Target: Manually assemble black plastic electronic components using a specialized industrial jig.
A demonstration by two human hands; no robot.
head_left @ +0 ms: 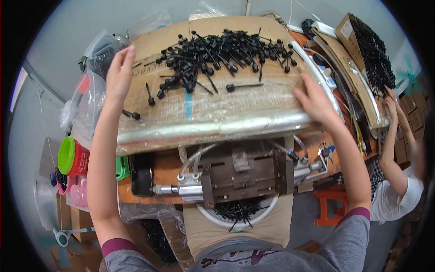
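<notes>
A large cardboard board (204,113) wrapped in clear film lies tilted over the bench, with a heap of several small black plastic pins (217,52) on its far half. My left hand (118,75) presses flat on the board's left edge, fingers extended. My right hand (315,102) rests spread on the board's right edge near a metal rim. A few loose pins lie apart from the heap near my left hand. Below the board sits a brown metal press fixture (240,174) with a silver cylinder.
A white round bowl (217,217) holding black pins rests on my lap. A green-lidded red jar (74,157) and plastic bags stand at the left. At the right, another person (398,181) reaches toward a cardboard box of black parts (371,50). An orange stool (331,204) stands between us.
</notes>
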